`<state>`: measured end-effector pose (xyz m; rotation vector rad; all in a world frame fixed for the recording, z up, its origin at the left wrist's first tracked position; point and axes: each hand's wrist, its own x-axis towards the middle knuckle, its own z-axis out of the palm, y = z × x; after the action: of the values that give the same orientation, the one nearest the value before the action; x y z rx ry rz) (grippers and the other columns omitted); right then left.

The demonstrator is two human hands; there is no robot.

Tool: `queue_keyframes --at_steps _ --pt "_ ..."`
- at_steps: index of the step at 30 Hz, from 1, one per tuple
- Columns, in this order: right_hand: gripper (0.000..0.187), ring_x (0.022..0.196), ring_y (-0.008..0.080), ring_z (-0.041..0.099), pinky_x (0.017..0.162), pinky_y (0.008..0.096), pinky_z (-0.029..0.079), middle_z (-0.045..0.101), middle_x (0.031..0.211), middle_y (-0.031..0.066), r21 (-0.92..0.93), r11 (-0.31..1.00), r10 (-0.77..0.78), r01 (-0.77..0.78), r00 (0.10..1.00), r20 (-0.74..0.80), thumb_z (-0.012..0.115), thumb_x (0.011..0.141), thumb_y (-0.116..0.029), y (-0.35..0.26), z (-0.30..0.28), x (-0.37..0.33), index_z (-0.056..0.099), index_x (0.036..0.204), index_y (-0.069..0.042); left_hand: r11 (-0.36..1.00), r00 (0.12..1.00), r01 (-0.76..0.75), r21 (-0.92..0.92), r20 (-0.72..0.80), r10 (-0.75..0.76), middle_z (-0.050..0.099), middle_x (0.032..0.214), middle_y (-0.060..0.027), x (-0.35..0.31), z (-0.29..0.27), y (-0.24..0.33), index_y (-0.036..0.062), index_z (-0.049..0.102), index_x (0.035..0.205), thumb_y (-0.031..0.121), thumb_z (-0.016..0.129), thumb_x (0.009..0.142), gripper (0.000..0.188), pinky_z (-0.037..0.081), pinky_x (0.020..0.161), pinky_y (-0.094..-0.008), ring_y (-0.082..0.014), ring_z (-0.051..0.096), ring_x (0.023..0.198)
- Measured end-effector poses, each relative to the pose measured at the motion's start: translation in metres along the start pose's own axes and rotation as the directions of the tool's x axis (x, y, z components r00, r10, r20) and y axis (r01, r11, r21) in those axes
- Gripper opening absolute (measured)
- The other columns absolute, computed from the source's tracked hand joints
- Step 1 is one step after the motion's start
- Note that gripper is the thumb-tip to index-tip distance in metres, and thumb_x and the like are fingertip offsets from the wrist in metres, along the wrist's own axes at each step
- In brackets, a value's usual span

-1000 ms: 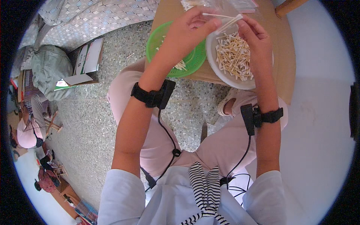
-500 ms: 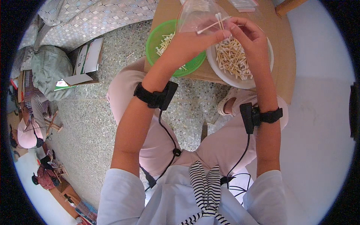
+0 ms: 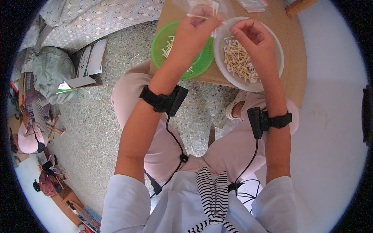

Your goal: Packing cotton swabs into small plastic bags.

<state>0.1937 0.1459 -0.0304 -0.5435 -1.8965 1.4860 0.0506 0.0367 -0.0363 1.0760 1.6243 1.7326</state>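
My left hand is closed around a few cotton swabs above the green basket, their white tips sticking out at different angles. Just beyond its fingers lies a clear plastic bag, partly hidden by the hand. My right hand hovers over the white bowl, fingers curled in and thumb near the index finger; what it holds, if anything, is hidden. A heap of loose cotton swabs fills the bowl. More swabs lie in the green basket, partly covered by my left forearm.
Basket and bowl stand on a brown cardboard surface. Flat clear bags lie at its far edge. A white wall rises on the right. An open carton and a grey-green sack sit on the speckled floor at left.
My hands have drawn apart. The left moved up and left with the swabs, while the right stayed over the bowl. The clear bag now sits farther back, behind my left hand.
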Motion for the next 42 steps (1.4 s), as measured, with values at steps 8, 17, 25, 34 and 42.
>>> queue_keyframes --at_steps 8,17,25,34,42 --pt "0.013 0.074 0.0071 0.057 0.07 0.0228 0.046 0.063 0.079 -0.0005 -0.005 1.0 0.007 -0.007 0.995 0.101 0.07 0.082 -0.015 -0.008 0.003 -0.006 0.063 0.086 -0.005 0.998 0.987 0.02 -0.059 -0.157 -0.029 0.063 0.091 -0.002 -0.003 0.009 0.005 0.0043 0.062 0.097 0.031 0.065 0.087 0.029 0.044 0.075 -0.0246 -0.01 0.057 0.083" --pt "0.013 0.077 0.0092 0.058 0.076 0.0254 0.047 0.063 0.081 0.0006 -0.05 0.999 -0.002 0.009 0.989 0.145 0.069 0.081 -0.014 -0.007 0.018 -0.012 0.063 0.087 -0.004 0.966 0.973 0.104 -0.238 -0.177 -0.148 0.063 0.096 -0.0024 -0.006 0.014 0.022 -0.0045 0.059 0.114 0.019 0.06 0.09 0.033 0.044 0.082 -0.0235 -0.0112 0.057 0.088" --pt "0.026 0.075 0.0097 0.056 0.073 0.0244 0.045 0.063 0.08 0.0011 0.224 0.968 0.07 -0.114 0.978 0.195 0.062 0.088 -0.028 -0.005 0.019 -0.011 0.063 0.088 -0.002 0.986 0.998 0.051 -0.159 0.034 -0.046 0.062 0.09 -0.0007 -0.003 0.004 0.014 0.0051 0.062 0.102 0.028 0.061 0.089 0.026 0.044 0.074 -0.0241 -0.0089 0.055 0.082" --pt "0.027 0.066 0.0063 0.052 0.061 0.0233 0.043 0.06 0.07 -0.0012 -0.017 1.0 0.023 -0.023 1.0 0.021 0.064 0.087 -0.029 -0.001 0.015 -0.011 0.066 0.087 -0.002 0.952 0.999 -0.03 -0.304 -0.033 0.02 0.059 0.089 0.0005 -0.008 0.017 0.006 0.0058 0.056 0.102 0.022 0.059 0.09 0.02 0.043 0.073 -0.0234 -0.007 0.054 0.081" --pt "0.024 0.069 0.0087 0.056 0.064 0.0232 0.046 0.062 0.074 0.0012 0.13 0.991 -0.009 0.019 0.997 -0.074 0.065 0.087 -0.027 -0.004 0.017 -0.013 0.067 0.088 -0.003 0.93 1.0 -0.026 -0.367 -0.015 0.022 0.06 0.093 0.001 -0.007 0.009 0.008 0.007 0.058 0.106 0.023 0.061 0.089 0.024 0.045 0.072 -0.0226 -0.0083 0.056 0.082"
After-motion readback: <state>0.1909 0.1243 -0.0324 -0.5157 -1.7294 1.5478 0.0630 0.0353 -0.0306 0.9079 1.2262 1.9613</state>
